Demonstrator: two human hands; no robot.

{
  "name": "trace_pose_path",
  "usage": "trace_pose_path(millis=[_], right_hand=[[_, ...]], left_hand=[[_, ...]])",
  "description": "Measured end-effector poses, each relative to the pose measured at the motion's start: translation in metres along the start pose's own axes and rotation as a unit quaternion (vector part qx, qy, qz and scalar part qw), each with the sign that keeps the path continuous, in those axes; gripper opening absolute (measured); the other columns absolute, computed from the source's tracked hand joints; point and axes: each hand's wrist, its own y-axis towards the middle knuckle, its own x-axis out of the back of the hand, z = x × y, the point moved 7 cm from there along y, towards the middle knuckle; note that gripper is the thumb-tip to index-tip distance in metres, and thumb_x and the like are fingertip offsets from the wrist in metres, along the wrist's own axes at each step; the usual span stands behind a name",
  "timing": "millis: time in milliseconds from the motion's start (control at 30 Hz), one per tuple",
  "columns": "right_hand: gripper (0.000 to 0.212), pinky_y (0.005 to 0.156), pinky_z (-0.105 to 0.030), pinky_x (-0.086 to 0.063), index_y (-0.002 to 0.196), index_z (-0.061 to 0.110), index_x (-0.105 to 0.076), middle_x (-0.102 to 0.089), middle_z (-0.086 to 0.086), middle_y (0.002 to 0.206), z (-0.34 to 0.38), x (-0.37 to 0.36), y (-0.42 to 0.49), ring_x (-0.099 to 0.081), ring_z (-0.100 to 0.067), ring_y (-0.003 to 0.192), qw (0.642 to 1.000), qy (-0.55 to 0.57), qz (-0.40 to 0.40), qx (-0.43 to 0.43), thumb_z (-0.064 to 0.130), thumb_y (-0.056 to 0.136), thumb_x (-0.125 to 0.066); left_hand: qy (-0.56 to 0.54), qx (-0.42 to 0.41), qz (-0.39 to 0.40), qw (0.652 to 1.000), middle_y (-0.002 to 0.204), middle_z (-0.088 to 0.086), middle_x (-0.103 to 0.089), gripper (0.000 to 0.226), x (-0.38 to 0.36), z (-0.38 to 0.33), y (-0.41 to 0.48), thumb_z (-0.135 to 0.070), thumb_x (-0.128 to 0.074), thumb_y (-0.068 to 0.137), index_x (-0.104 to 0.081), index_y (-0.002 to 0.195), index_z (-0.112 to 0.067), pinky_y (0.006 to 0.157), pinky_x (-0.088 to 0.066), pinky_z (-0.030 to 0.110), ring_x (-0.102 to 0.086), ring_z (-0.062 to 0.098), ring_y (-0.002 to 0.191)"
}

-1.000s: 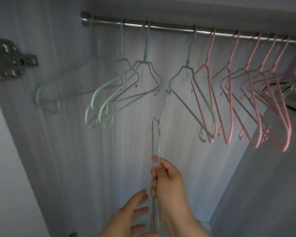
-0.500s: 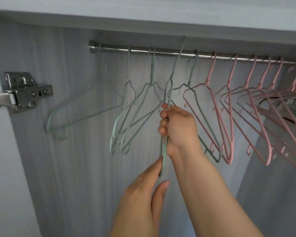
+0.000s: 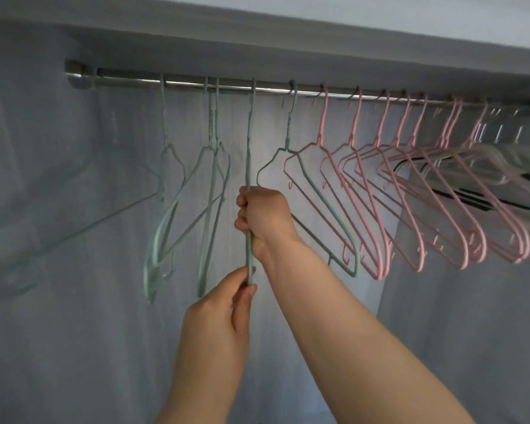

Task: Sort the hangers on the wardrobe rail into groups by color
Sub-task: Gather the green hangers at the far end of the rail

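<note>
Wardrobe back panel point(image 3: 74, 332): grey, wood-grained.
Rail point(image 3: 129, 79): one, metal, across top.
Pink hangers point(image 3: 355, 123): at least eight on rail's right half, bunched. Further right is blurred and pale ones there can't be counted.
Green hangers point(image 3: 212, 127): five hanging on left half, far-left one blurred.
Sixth green hanger point(image 3: 248, 166): edge-on, hook at rail between fourth and fifth green.
Right grip point(image 3: 265, 218): fingers curled tight round its middle.
Left grip point(image 3: 218, 319): thumb and forefinger pinching its bottom end.

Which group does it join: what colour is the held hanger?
The hanger is pale green; head view.
</note>
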Motion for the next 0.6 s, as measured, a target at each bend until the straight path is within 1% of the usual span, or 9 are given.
trace_pose_path(millis=[100, 167, 233, 300, 333, 367, 433, 500, 600], right_hand=[[0.037, 0.034, -0.012, -0.037, 0.129, -0.007, -0.040, -0.046, -0.003, 0.068, -0.001, 0.001, -0.002, -0.039, -0.008, 0.051, 0.999, -0.029, 0.029, -0.002, 0.003, 0.093, -0.037], [0.049, 0.041, -0.012, -0.041, 0.142, 0.011, -0.021, -0.055, -0.016, 0.100, 0.000, -0.002, -0.003, -0.039, -0.008, 0.060, 0.998, 0.016, 0.063, -0.016, -0.001, 0.096, -0.028], [0.052, 0.050, -0.016, -0.043, 0.144, 0.020, -0.015, -0.045, -0.023, 0.131, 0.004, 0.003, -0.001, -0.041, -0.009, 0.065, 0.996, 0.058, 0.059, -0.019, 0.000, 0.097, -0.024], [0.051, 0.057, -0.016, -0.048, 0.142, 0.020, -0.021, -0.045, -0.018, 0.134, 0.005, 0.012, 0.002, -0.049, -0.011, 0.070, 0.999, 0.024, 0.023, -0.003, 0.001, 0.096, -0.029], [0.049, 0.068, -0.018, -0.051, 0.142, 0.019, -0.023, -0.043, -0.016, 0.137, 0.007, 0.016, 0.003, -0.055, -0.016, 0.082, 0.999, -0.041, 0.005, 0.023, 0.004, 0.096, -0.032], [0.049, 0.084, -0.020, -0.048, 0.142, 0.018, -0.024, -0.038, -0.014, 0.141, 0.013, 0.019, -0.001, -0.055, -0.021, 0.101, 0.988, -0.141, -0.019, 0.066, 0.007, 0.095, -0.036], [0.049, 0.101, -0.016, -0.028, 0.141, 0.014, -0.028, -0.028, -0.010, 0.146, 0.036, 0.017, -0.022, -0.037, -0.021, 0.129, 0.916, -0.328, -0.077, 0.217, 0.011, 0.094, -0.040], [0.042, 0.103, -0.013, -0.022, 0.137, 0.013, -0.038, -0.033, -0.008, 0.142, 0.055, 0.000, -0.053, -0.034, -0.019, 0.131, 0.870, -0.362, -0.061, 0.328, 0.017, 0.095, -0.041], [0.046, 0.098, -0.023, -0.035, 0.137, 0.011, -0.036, -0.044, -0.008, 0.136, 0.050, -0.024, -0.063, -0.045, -0.020, 0.122, 0.878, -0.381, 0.035, 0.289, 0.030, 0.095, -0.039]], left_hand=[[0.000, 0.009, -0.001, 1.000, 0.073, -0.010, -0.069, 0.023, -0.003, 0.004, -0.003, -0.026, -0.053, 0.079, -0.067, 0.097, -0.021, 0.059, -0.039, 0.000, -0.058, -0.010, 0.076], [-0.013, 0.011, -0.003, 1.000, 0.075, -0.016, -0.069, 0.026, -0.001, 0.001, -0.005, -0.030, -0.054, 0.076, -0.068, 0.098, -0.026, 0.063, -0.041, 0.000, -0.056, -0.019, 0.075], [-0.013, 0.000, -0.026, 1.000, 0.079, -0.013, -0.072, 0.032, 0.008, -0.008, -0.009, -0.039, -0.054, 0.075, -0.069, 0.099, -0.025, 0.067, -0.044, 0.002, -0.057, -0.017, 0.080], [-0.002, -0.037, -0.083, 0.996, 0.078, -0.019, -0.066, 0.029, 0.027, -0.025, -0.010, -0.039, -0.053, 0.074, -0.067, 0.096, -0.028, 0.068, -0.040, -0.004, -0.057, -0.011, 0.073], [0.005, -0.060, -0.121, 0.991, 0.082, -0.018, -0.062, 0.024, 0.039, -0.035, -0.010, -0.035, -0.055, 0.075, -0.064, 0.097, -0.030, 0.069, -0.038, -0.004, -0.056, -0.004, 0.070], [0.015, -0.081, -0.154, 0.985, 0.089, -0.017, -0.058, 0.023, 0.051, -0.043, -0.009, -0.031, -0.058, 0.077, -0.060, 0.100, -0.031, 0.071, -0.038, -0.002, -0.054, 0.001, 0.069], [0.046, -0.094, -0.181, 0.978, 0.105, -0.016, -0.051, 0.038, 0.067, -0.051, -0.003, -0.025, -0.062, 0.076, -0.053, 0.112, -0.030, 0.080, -0.040, 0.005, -0.054, 0.004, 0.078], [0.082, -0.074, -0.161, 0.981, 0.119, -0.011, -0.046, 0.050, 0.072, -0.049, 0.005, -0.029, -0.061, 0.080, -0.042, 0.126, -0.028, 0.088, -0.044, 0.018, -0.058, 0.016, 0.095], [0.090, -0.009, -0.091, 0.992, 0.127, 0.001, -0.053, 0.056, 0.060, -0.037, 0.014, -0.039, -0.050, 0.082, -0.036, 0.134, -0.025, 0.091, -0.048, 0.042, -0.057, 0.025, 0.108]])
